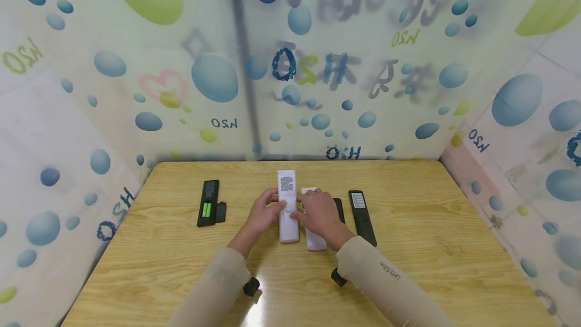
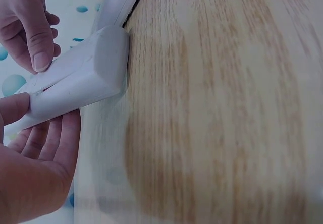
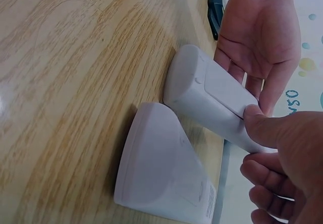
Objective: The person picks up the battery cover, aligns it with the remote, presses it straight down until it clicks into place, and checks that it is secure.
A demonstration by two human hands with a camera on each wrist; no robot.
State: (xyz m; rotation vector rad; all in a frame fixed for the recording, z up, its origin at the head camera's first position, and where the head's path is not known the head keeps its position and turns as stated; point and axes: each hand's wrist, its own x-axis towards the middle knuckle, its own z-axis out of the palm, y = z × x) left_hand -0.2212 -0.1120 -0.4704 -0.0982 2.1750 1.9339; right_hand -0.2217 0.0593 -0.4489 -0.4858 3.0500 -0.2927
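Note:
A white remote control (image 1: 287,225) lies back side up between the two hands, its lower end close to the tabletop. My left hand (image 1: 264,210) grips it from the left, thumb on the back and fingers along the side and underneath. From the right, my right hand (image 1: 321,211) pinches it, with the thumb (image 3: 260,125) on the battery cover (image 3: 224,87). A narrow gap shows along the cover's edge in the left wrist view. A second white remote control (image 1: 315,241) lies on the table just right, partly hidden under the right hand.
At left lies an open black remote control (image 1: 210,191) with green batteries (image 1: 206,210), its cover (image 1: 221,212) beside it. A black remote control (image 1: 362,218) lies at right; another dark one (image 1: 339,208) is mostly hidden by the right hand. A patterned wall backs the wooden table (image 1: 431,276).

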